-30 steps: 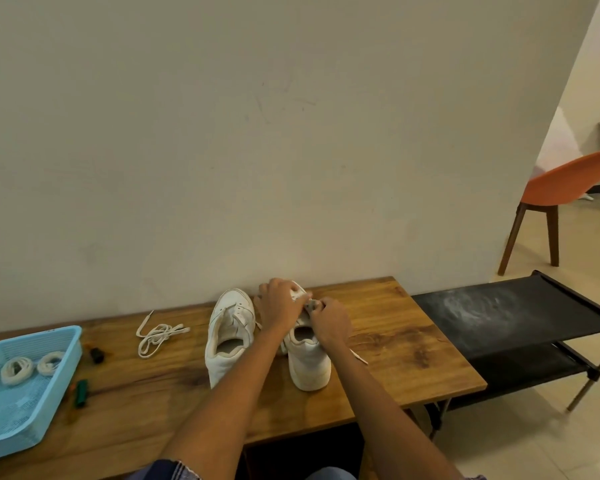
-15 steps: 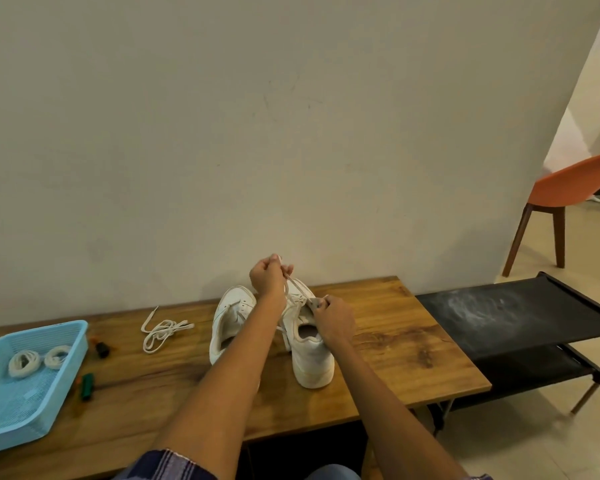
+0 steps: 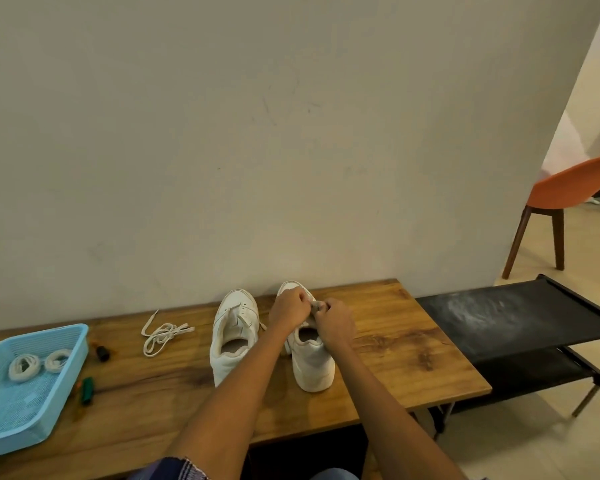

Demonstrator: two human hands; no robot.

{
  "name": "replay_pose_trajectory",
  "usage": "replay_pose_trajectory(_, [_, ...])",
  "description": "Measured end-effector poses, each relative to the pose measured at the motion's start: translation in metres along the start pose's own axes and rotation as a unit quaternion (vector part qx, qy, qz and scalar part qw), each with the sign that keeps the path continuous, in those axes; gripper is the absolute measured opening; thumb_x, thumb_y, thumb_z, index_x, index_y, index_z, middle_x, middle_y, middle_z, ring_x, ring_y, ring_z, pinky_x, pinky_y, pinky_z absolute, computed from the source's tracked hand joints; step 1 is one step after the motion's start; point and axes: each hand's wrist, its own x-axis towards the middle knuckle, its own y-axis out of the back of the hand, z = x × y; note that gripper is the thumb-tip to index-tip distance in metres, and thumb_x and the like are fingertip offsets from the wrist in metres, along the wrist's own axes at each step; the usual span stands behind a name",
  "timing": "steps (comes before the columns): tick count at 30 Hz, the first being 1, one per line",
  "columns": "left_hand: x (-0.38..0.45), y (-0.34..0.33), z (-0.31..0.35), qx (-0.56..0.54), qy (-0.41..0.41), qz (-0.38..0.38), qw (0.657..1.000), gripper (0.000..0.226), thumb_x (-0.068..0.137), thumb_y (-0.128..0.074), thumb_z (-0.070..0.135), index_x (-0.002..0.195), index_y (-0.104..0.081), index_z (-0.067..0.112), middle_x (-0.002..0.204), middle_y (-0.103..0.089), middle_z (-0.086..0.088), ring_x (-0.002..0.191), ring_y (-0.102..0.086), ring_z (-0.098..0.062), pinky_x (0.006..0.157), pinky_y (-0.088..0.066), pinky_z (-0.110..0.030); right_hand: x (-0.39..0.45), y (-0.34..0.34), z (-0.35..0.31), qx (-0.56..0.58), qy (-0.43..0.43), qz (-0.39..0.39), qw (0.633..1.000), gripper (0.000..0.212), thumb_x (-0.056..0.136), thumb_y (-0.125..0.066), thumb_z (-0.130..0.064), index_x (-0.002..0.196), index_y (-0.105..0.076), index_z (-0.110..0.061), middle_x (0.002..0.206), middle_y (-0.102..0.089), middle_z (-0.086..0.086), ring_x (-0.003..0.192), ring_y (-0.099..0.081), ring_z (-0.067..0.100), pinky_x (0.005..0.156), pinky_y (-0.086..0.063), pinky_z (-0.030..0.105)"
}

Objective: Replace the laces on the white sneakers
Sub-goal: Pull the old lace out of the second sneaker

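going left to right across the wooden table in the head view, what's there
blue tray holding two coiled laces → loose lace → left sneaker → left hand → right hand, both over the right sneaker

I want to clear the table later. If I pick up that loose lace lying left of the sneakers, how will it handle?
The loose lace lies in slack, tangled loops on the table, so it is probably floppy and light. Lifted by one strand, it would likely dangle and unravel. Pushed, it would probably bunch up, not slide.
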Motion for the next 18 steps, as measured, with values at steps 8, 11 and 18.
replay_pose_trajectory(8, [0.015,0.052,0.008,-0.522,0.155,0.149,0.825,0.031,0.102,-0.030,0.019,0.075,-0.043,0.012,0.066,-0.045,-0.003,0.048,-0.039,-0.013,0.035,-0.028,-0.016,0.001,-0.004,0.001,-0.006,-0.002,0.015,1.000,0.024,0.094,-0.046,-0.023,0.085,-0.064,-0.011,0.086,-0.065,0.007,0.073,-0.053,0.020,0.060,-0.035,0.027])
replay_pose_trajectory(11, [0.013,0.045,0.000,-0.289,0.171,0.051,0.941,0.030,0.097,-0.042,0.018,0.067,-0.047,0.010,0.056,-0.044,-0.005,0.044,-0.038,-0.015,0.042,-0.031,-0.022,0.000,-0.001,0.000,-0.006,-0.002,0.009,1.000,0.024,0.095,-0.045,-0.022,0.085,-0.064,-0.011,0.081,-0.059,0.004,0.073,-0.051,0.020,0.060,-0.034,0.027])
replay_pose_trajectory(18, [-0.005,0.022,-0.009,0.035,0.166,-0.094,0.981,0.041,0.093,-0.053,0.031,0.122,-0.054,0.001,0.119,-0.062,-0.013,0.104,-0.062,-0.027,0.083,-0.050,-0.031,0.000,0.001,0.001,-0.012,0.013,0.005,1.000,0.021,0.095,-0.046,-0.021,0.076,-0.052,-0.015,0.076,-0.054,0.001,0.069,-0.046,0.016,0.048,-0.026,0.022])
